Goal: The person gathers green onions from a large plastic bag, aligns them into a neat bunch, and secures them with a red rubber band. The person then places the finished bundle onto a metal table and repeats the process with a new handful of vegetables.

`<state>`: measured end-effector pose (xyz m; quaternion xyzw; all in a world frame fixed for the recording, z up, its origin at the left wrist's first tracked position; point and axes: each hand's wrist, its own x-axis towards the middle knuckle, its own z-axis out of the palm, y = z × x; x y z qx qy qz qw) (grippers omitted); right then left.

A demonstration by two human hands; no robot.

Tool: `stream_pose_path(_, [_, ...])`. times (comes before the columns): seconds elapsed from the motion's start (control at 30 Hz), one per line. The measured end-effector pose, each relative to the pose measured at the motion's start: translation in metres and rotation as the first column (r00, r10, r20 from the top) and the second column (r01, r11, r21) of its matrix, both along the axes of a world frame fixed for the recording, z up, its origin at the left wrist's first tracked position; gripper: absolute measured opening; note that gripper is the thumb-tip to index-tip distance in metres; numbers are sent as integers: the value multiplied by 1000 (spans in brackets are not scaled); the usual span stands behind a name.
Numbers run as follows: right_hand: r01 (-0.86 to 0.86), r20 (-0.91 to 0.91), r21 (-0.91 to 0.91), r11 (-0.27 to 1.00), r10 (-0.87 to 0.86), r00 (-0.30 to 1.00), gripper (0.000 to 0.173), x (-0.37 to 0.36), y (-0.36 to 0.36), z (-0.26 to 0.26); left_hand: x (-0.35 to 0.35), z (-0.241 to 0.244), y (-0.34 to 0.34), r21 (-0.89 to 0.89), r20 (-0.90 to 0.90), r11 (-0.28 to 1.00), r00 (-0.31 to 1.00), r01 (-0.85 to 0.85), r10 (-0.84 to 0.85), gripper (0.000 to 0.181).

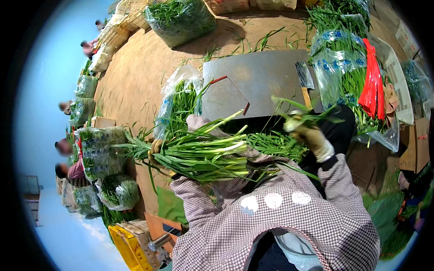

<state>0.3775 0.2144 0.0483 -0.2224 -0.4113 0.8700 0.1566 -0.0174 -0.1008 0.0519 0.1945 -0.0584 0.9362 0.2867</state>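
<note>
My left hand point(156, 154), in a soiled work glove, grips a bunch of long green leafy stalks point(203, 159), garlic greens or a like vegetable, with the pale ends pointing right. Blurred, my right hand point(307, 135), gloved too, has a few green leaves and a pale stalk piece at its fingers. Loose greens point(278, 145) lie across my lap, between the hands. Beyond them is a grey metal board point(251, 78), bearing a cleaver point(305, 81) with a wooden handle and a thin red-ended item point(234, 91).
Bagged greens point(183, 105) stand left of the board. At right are wrapped greens point(342, 67), red ties point(371, 81) and a white crate point(396, 78). A large bag of greens point(183, 27) stands on the floor ahead. Several people sit along the far left, near bundles point(101, 152).
</note>
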Motion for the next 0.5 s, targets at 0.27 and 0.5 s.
stream_pose_path(0.27, [26,-17,999,-18,394,919,56,-85,-52,-100,36,24,72,98,99,987,985,130,-139,45])
stream_pose_path(0.5, [-89,-49,960,264,476,878,50,-61,-61,-43,51,40,65,78,43,981,982,180,-184,46])
